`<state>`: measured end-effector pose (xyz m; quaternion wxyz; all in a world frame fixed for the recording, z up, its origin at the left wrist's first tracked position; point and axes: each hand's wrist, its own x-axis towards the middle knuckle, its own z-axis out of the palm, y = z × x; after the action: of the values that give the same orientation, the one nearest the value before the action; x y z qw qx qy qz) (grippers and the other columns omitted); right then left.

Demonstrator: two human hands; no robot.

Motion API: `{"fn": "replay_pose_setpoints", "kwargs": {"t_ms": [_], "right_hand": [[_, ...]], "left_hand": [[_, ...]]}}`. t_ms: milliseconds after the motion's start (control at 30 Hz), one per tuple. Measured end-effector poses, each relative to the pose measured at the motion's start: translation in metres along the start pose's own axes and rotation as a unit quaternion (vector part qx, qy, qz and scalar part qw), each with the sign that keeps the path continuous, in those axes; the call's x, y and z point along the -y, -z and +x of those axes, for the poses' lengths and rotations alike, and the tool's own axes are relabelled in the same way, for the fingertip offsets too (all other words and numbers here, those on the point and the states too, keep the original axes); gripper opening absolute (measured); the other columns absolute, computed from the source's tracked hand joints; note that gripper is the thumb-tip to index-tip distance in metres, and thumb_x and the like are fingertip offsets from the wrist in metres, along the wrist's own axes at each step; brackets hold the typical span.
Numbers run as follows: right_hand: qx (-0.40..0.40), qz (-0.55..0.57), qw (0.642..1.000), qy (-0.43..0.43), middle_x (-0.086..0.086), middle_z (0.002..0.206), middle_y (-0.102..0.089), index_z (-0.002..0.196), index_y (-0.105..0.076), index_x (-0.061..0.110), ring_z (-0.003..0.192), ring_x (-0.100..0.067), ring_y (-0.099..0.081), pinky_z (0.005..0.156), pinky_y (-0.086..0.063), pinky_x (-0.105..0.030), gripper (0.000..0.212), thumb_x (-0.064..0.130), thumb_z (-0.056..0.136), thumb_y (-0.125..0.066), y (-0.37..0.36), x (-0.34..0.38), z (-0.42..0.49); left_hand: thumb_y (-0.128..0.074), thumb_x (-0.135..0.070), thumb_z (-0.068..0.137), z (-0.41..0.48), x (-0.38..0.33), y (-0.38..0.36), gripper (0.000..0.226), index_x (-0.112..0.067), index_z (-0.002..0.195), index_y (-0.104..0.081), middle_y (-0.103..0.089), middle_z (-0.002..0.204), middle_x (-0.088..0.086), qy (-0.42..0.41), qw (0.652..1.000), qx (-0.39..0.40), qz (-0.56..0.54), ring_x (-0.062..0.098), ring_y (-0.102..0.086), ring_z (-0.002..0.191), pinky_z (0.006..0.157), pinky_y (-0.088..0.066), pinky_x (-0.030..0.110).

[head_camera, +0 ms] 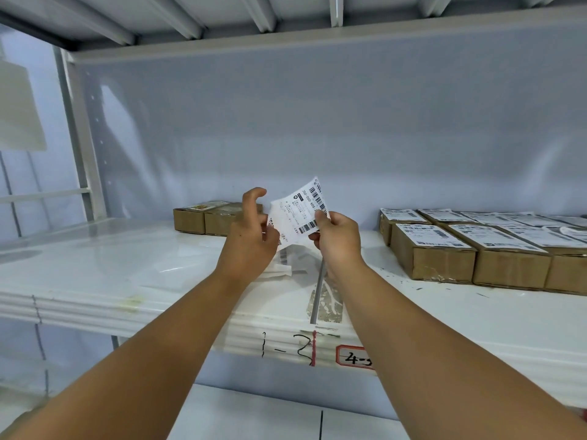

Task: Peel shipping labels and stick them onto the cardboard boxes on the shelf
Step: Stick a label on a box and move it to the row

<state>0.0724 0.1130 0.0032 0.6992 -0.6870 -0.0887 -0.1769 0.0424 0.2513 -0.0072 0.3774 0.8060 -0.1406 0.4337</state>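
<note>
Pinched in the right hand point(338, 236): a shipping label point(298, 214), thumb on its lower right edge, held up above the shelf's point(158, 265) front edge. Left hand point(251, 231) at the label's left edge, fingers curled; actual hold hidden, cannot tell. Beneath, more label sheets point(286, 265), mostly covered. Labelled boxes point(476, 249) toward the right end, cut off; two bare boxes point(206, 219) at the back edge. Grey backing panel point(317, 122) behind.

Single head-worn wide-angle view, facing forward and slightly down, close to a white shelf point(127, 281), arm's reach.
</note>
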Motion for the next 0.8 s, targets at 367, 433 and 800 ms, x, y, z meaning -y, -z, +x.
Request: {"fn": "replay_pose_setpoints", "kwargs": {"t_ms": [367,433,800], "right_hand": [[-0.022,-0.007,1.000,-0.006,0.007,0.060,-0.055,0.068,-0.057,0.020,0.057,-0.013,-0.048,0.061,-0.038,-0.027,0.018,0.012,0.083,-0.060,0.001,0.004,-0.003],[-0.008,0.000,1.000,-0.009,0.009,0.058,-0.052,0.067,-0.055,0.021,0.054,-0.010,-0.044,0.056,-0.034,-0.024,0.019,0.014,0.084,-0.061,-0.003,0.005,0.003],[0.084,-0.062,0.994,0.023,0.004,0.065,-0.060,0.074,-0.064,0.019,0.057,-0.010,-0.049,0.057,-0.037,-0.023,0.009,0.021,0.082,-0.065,-0.036,-0.006,0.040]], "left_hand": [[-0.050,-0.007,0.085,0.010,-0.005,0.008,0.019,-0.014,0.103,-0.056,-0.061,0.094,0.000,0.014,0.976,-0.098,0.193,0.022,-0.055,0.086,0.063,-0.041,0.031],[-0.050,-0.010,0.087,0.027,0.002,0.012,0.012,-0.011,0.095,-0.058,-0.058,0.093,0.001,0.073,0.977,-0.111,0.168,0.021,-0.053,0.085,0.068,-0.045,0.036],[-0.055,-0.016,0.087,0.090,0.098,-0.013,0.038,-0.001,0.121,-0.051,-0.053,0.127,0.020,0.188,0.924,0.094,0.320,0.033,-0.048,0.120,0.099,-0.036,0.034]]}}
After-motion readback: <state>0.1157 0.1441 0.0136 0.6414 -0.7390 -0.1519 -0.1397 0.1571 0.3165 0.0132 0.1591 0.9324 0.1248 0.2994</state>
